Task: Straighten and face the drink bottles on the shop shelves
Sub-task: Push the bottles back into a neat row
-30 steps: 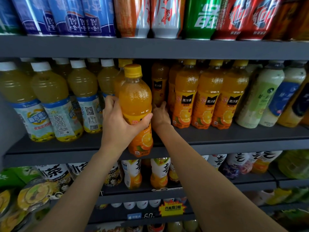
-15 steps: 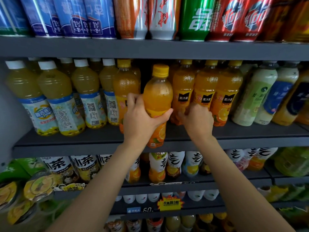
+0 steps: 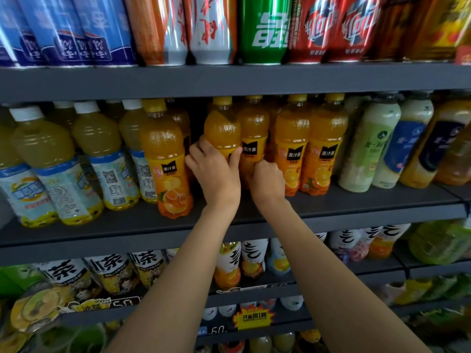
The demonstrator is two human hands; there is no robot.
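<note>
On the middle shelf (image 3: 356, 210) stands a row of orange juice bottles with yellow caps. My left hand (image 3: 214, 169) grips one orange juice bottle (image 3: 221, 128) around its label, thumb across the front; it stands upright, set back among the row. My right hand (image 3: 267, 182) is curled against the lower part of the neighbouring orange bottle (image 3: 253, 128); its fingers are hidden behind the knuckles. Another orange bottle (image 3: 165, 159) stands further forward to the left, label facing out. Two more orange bottles (image 3: 293, 138) stand to the right with labels forward.
Pale yellow bottles with white caps (image 3: 96, 159) fill the shelf's left side, several showing barcodes. Milky green and white bottles (image 3: 369, 149) lean at the right. Cans (image 3: 265, 29) line the shelf above. Tea bottles (image 3: 68, 273) and price tags sit on shelves below.
My left hand carried the orange bottle rightward and back into the row beside the other orange bottles. My right hand shifted right and curled at the neighbouring bottle. The camera moved closer.
</note>
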